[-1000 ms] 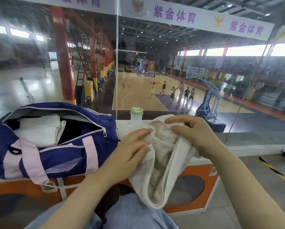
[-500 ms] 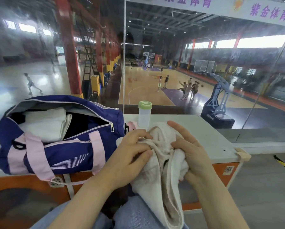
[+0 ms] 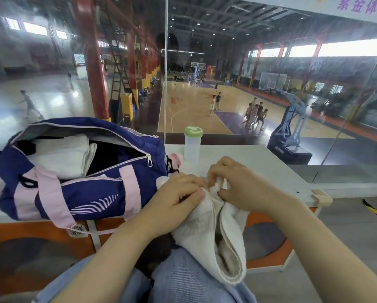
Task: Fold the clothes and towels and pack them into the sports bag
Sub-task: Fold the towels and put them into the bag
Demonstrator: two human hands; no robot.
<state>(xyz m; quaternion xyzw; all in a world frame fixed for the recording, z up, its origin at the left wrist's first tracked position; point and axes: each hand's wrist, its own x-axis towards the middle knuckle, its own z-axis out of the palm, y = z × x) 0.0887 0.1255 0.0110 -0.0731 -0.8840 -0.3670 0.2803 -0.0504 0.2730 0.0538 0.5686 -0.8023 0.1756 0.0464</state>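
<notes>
A cream towel (image 3: 213, 239) hangs from both hands over the table's front edge, down to my lap. My left hand (image 3: 178, 195) grips its upper edge on the left, thumb on top. My right hand (image 3: 238, 184) pinches a bunched corner of the same towel, close beside the left. The blue and pink sports bag (image 3: 91, 193) lies on the table to the left, unzipped. A folded white cloth (image 3: 60, 156) sits inside it next to something dark.
A clear bottle with a green lid (image 3: 193, 144) stands behind my hands, near the glass wall. A small pink thing (image 3: 176, 159) lies by the bag's end. The white table top (image 3: 270, 171) ends at a corner on the right. My jeans (image 3: 183, 278) are below.
My hands have come down to the table edge and drawn close together, bunching the towel's top. The view has tilted downward, so the bag and table sit higher in frame.
</notes>
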